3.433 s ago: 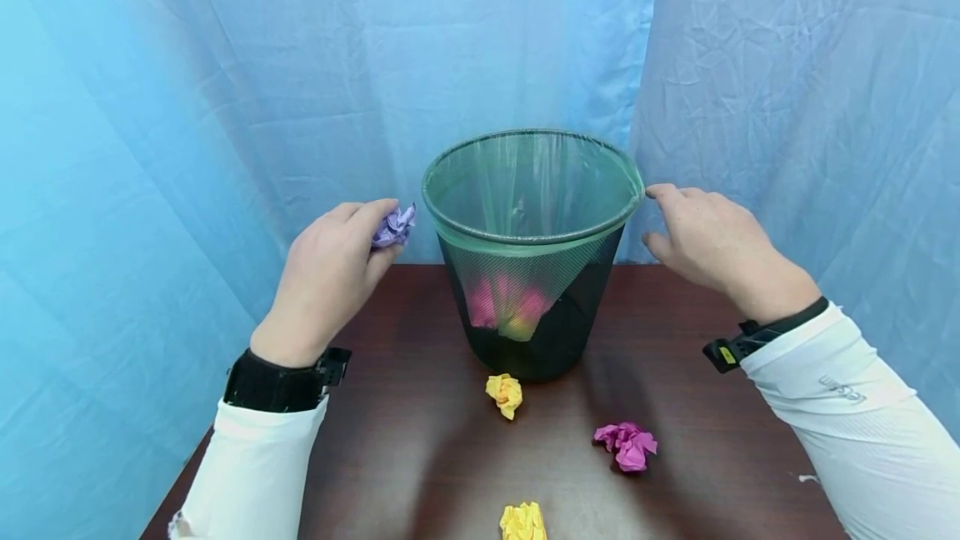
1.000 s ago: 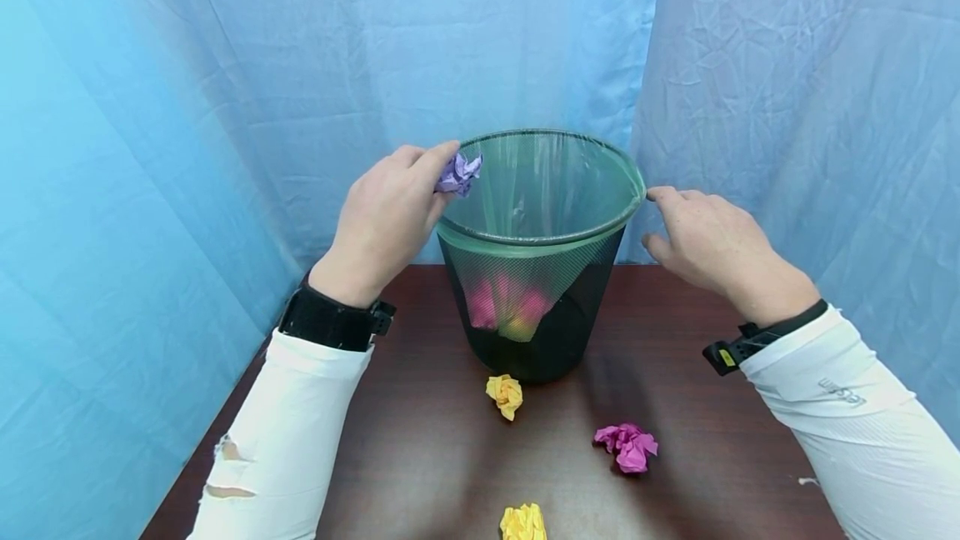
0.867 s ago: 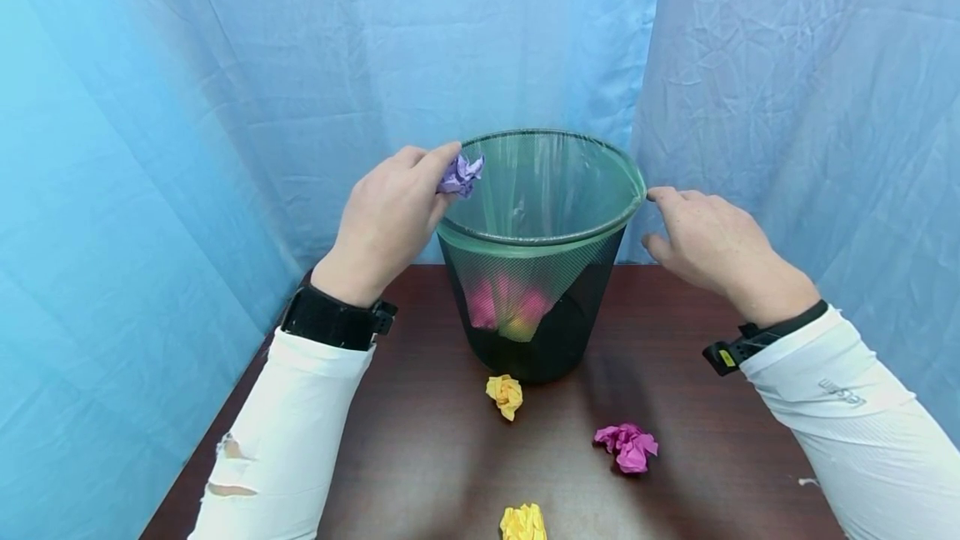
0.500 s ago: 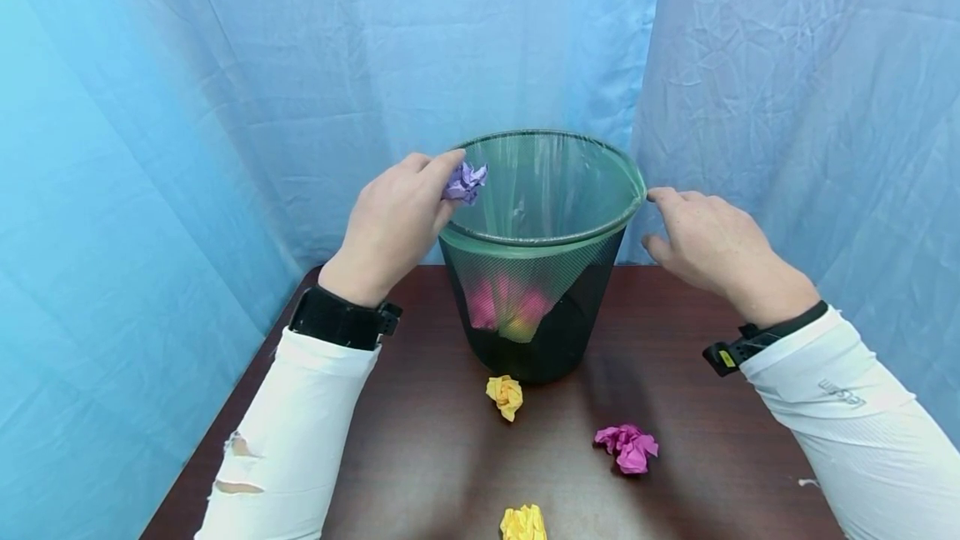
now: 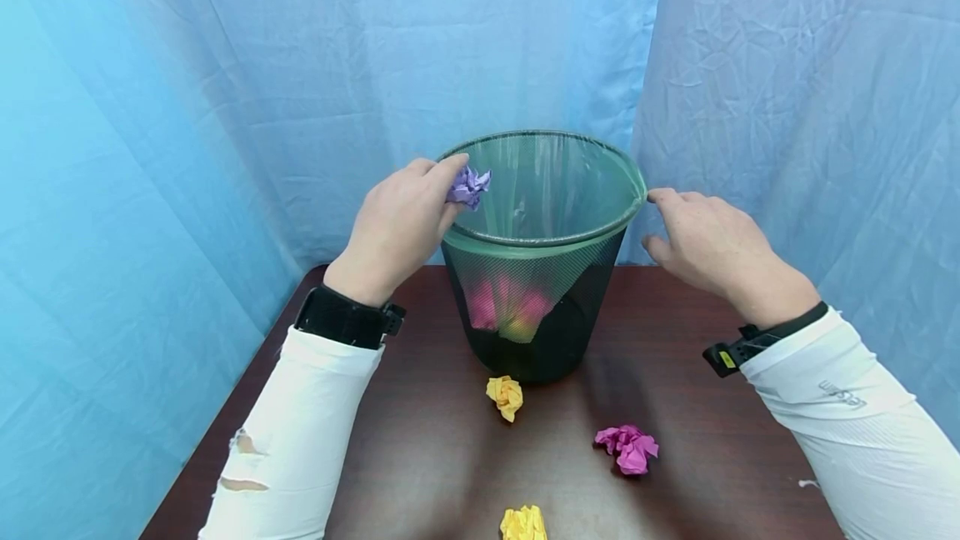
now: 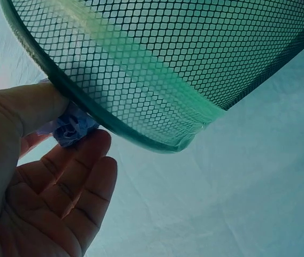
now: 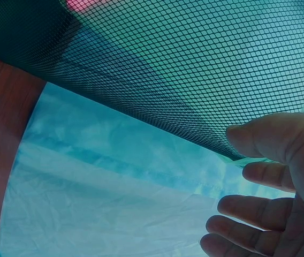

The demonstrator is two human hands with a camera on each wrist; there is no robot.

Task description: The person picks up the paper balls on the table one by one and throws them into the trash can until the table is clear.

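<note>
A crumpled purple paper ball (image 5: 470,187) is pinched between the thumb and fingers of my left hand (image 5: 405,219). That hand is over the left rim of a black mesh wastebasket (image 5: 585,315), with the paper just above the opening. In the left wrist view, the thumb and the purple paper (image 6: 73,127) lie right at the rim, the other fingers loosely bent below. A green bag (image 5: 558,182) lines the basket and folds over its rim. My right hand (image 5: 716,240) has its index fingertip at the right rim, thumb held apart, other fingers relaxed.
Pink and yellow paper balls (image 5: 510,307) show through the mesh inside the basket. On the dark wooden table (image 5: 405,423) lie a yellow ball (image 5: 506,397) before the basket, a magenta ball (image 5: 628,449) to the right, and another yellow ball (image 5: 523,523) nearest. Blue curtains (image 5: 300,65) surround the table.
My left hand has carried the purple paper from left of the basket up and right to its rim, then slightly lower and further right. My right hand has stayed in place.
</note>
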